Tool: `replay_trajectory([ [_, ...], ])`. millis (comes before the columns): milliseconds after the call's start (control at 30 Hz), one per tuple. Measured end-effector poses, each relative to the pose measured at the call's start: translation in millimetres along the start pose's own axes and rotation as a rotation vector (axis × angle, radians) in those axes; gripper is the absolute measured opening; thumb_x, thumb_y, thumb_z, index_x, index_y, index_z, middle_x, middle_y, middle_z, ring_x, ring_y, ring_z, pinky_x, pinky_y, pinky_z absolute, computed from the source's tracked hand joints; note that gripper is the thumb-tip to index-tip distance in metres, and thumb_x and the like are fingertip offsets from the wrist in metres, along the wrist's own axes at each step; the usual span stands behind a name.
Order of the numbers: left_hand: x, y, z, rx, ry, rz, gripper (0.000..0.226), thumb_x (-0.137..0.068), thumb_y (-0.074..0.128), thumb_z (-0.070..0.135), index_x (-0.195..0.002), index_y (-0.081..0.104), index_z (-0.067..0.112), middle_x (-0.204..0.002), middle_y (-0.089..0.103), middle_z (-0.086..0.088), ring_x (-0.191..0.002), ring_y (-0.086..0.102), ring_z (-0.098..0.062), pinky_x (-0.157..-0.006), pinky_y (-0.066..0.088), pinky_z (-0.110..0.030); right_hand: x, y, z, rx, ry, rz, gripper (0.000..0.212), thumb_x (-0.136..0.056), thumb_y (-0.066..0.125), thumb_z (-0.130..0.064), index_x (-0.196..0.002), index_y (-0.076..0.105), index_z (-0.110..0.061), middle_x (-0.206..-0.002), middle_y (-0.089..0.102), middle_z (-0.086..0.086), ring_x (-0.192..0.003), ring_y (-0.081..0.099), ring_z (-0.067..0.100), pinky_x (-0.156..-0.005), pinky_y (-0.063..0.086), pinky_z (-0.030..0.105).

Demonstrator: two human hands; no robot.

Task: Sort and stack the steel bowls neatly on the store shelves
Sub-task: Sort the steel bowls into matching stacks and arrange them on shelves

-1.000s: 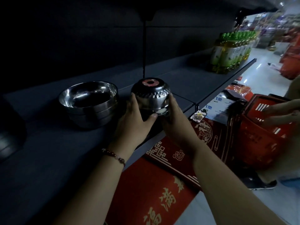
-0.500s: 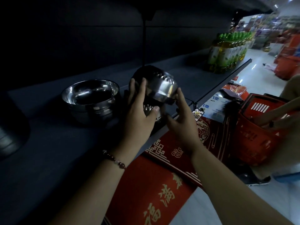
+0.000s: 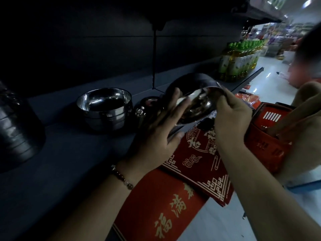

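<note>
A: What is taking up most of the view?

B: A dark store shelf (image 3: 73,167) is running from the lower left toward the bright aisle. At its far end, green-capped oil bottles (image 3: 238,61) are standing in a row. Below the shelf edge, red boxes with gold characters (image 3: 196,164) are lying stacked, and a red shopping basket (image 3: 267,134) is sitting to the right of them.

A: And the bowls?

B: At the far left a dark stack of bowls (image 3: 17,124) is sitting upside down. Further right, a nested stack of steel bowls (image 3: 105,108) is resting upright on the shelf. Just beside that, a small inverted bowl with a red sticker (image 3: 147,106) is standing on the shelf.

A: What are the hands doing?

B: Both are holding a tilted steel bowl (image 3: 194,101) in the air above the shelf's front edge, right of the inverted one. The left hand (image 3: 156,136) is lying against its near side, fingers stretched out fairly straight. The right hand (image 3: 231,115) is curling over the rim, pinching it with thumb and fingers.

A: Anything on the wrist?

B: A beaded bracelet (image 3: 121,178) is circling the left wrist.
</note>
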State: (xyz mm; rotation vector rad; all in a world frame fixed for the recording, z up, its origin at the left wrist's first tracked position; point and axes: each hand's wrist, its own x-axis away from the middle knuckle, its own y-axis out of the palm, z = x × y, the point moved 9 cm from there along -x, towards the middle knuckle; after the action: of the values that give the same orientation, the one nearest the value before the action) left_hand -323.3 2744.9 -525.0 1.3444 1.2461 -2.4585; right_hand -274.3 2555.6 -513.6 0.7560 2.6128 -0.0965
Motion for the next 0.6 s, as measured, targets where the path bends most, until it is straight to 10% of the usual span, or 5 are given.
replay_trajectory([
  [233, 35.8, -8.3, 25.0, -0.195, 0.142, -0.157, 0.101, -0.077, 0.077, 0.049, -0.156, 0.017, 0.031, -0.167, -0.006, -0.015, -0.155, 0.002, -0.030, -0.124, -0.002, -0.024, 9.3, -10.3, -2.7, 0.246, 0.116, -0.253, 0.014, -0.092, 0.066, -0.033, -0.081, 0.073, -0.036, -0.080, 0.074, 0.013, -0.066, 0.056, 0.024, -0.065, 0.047, 0.039],
  [433, 49.7, -44.6, 20.1, 0.096, 0.040, 0.023, 0.087, -0.067, 0.083, 0.047, -0.139, 0.039, 0.025, -0.165, 0.008, -0.017, -0.155, 0.013, -0.019, -0.121, 0.021, -0.021, 45.2, 2.8, -13.3, 0.410, 0.132, -0.472, 0.033, -0.093, 0.063, -0.039, -0.079, 0.075, -0.012, -0.074, 0.070, 0.022, -0.055, 0.057, 0.033, -0.057, 0.048, 0.030],
  [600, 63.0, -50.9, 5.8, 0.529, -0.288, 0.077, 0.071, -0.062, 0.085, 0.044, -0.121, 0.046, 0.036, -0.153, 0.036, 0.000, -0.138, 0.044, -0.014, -0.101, 0.046, -0.017, 71.8, 8.1, -3.7, 0.246, 0.338, -0.531, 0.046, -0.096, 0.055, -0.045, -0.095, 0.073, -0.003, -0.093, 0.074, 0.018, -0.090, 0.070, 0.035, -0.077, 0.056, 0.034],
])
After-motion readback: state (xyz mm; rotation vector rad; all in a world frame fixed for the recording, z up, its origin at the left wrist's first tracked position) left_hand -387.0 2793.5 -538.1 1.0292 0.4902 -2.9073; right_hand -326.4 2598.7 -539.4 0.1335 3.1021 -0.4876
